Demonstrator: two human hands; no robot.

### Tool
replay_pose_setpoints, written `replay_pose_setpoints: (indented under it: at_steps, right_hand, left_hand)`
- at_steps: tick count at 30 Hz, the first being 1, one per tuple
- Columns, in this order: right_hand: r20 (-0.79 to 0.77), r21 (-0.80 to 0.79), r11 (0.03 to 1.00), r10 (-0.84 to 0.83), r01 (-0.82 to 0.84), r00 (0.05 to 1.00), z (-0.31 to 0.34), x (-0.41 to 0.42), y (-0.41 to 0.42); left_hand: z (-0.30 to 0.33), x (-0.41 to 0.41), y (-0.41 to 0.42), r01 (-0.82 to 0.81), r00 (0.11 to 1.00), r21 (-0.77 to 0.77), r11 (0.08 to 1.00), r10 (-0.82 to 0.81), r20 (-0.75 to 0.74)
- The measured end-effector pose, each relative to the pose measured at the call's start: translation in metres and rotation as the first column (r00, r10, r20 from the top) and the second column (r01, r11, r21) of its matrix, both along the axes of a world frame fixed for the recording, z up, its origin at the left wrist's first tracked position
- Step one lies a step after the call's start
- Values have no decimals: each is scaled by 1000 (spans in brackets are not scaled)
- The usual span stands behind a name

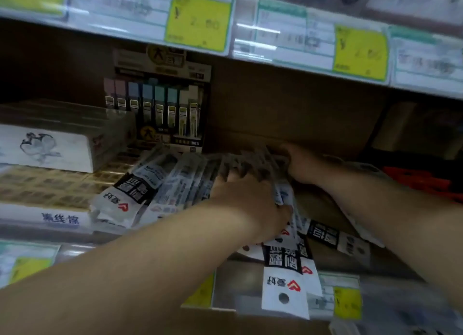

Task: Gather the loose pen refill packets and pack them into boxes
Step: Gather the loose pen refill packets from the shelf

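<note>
The gathering looked barely begun: the pen refill packets (175,184) lay fanned and loose across the shelf (325,257) from about nine o'clock to four o'clock of the left hand (250,204), none of them seen inside a box. The left hand pressed down on the middle of the spread, fingers partly hidden, while the right hand (303,166) at one o'clock curled over the packets' far ends, though blur kept me from telling whether that grip truly pinched them. The setting was a shop shelf, with yellow price tags (198,21) above, a display box of refills (160,104) at eleven o'clock and a white carton (50,146) at nine.
</note>
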State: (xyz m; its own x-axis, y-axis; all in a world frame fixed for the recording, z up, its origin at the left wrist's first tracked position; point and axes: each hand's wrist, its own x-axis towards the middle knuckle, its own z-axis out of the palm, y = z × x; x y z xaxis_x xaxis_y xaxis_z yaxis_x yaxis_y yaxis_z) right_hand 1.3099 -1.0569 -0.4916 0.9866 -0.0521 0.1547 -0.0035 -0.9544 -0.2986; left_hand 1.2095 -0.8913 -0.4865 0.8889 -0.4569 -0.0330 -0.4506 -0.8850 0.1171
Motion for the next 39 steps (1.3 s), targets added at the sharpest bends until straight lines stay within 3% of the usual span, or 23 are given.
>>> replay_pose_setpoints:
  at_steps: [3,8,24,32,39]
  right_hand:
    - [-134,-132,987,69,-86,989,5,26,-6]
    - [-330,-288,955,-24,-77,944,14,43,-15]
    - [-370,-244,966,-17,-80,929,25,44,-12]
    - [-254,-144,987,33,-71,967,34,45,-20]
    - [153,-199,979,-7,38,988,60,54,-19]
  left_hand:
    - [-3,1,0,7,1000,-2,1000,-7,3]
    - [-3,3,-1,16,1000,-5,1000,-16,-27]
    - [-3,3,-4,16,999,27,1000,-15,-51]
    - [-3,2,-2,8,999,16,1000,-7,-44]
    - [-6,2,-3,10,999,21,1000,-9,-51]
